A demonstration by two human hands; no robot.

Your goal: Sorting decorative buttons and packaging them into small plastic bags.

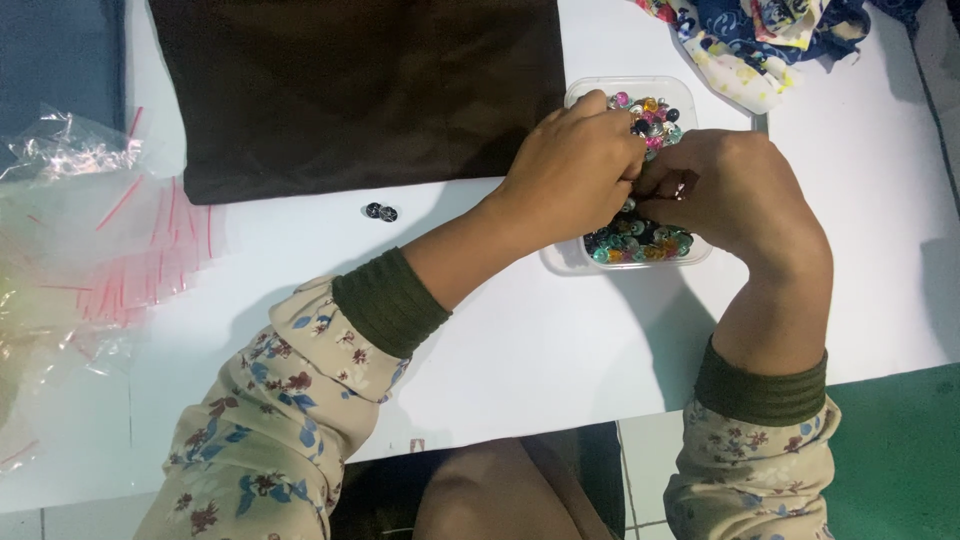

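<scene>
A clear plastic tray (598,92) full of several small colourful beads (640,243) sits on the white table (560,340). My left hand (575,165) and my right hand (735,195) are both over the tray, fingers curled together above the beads. The fingertips meet in the middle and hide whatever is pinched between them. Two dark beads (381,212) lie loose on the table, left of my left hand, just below a dark brown cloth (350,90).
A pile of clear zip bags with red strips (90,230) lies at the left. Patterned blue and yellow fabric (760,35) is bunched at the top right. A green floor (895,450) shows beyond the table's near right edge.
</scene>
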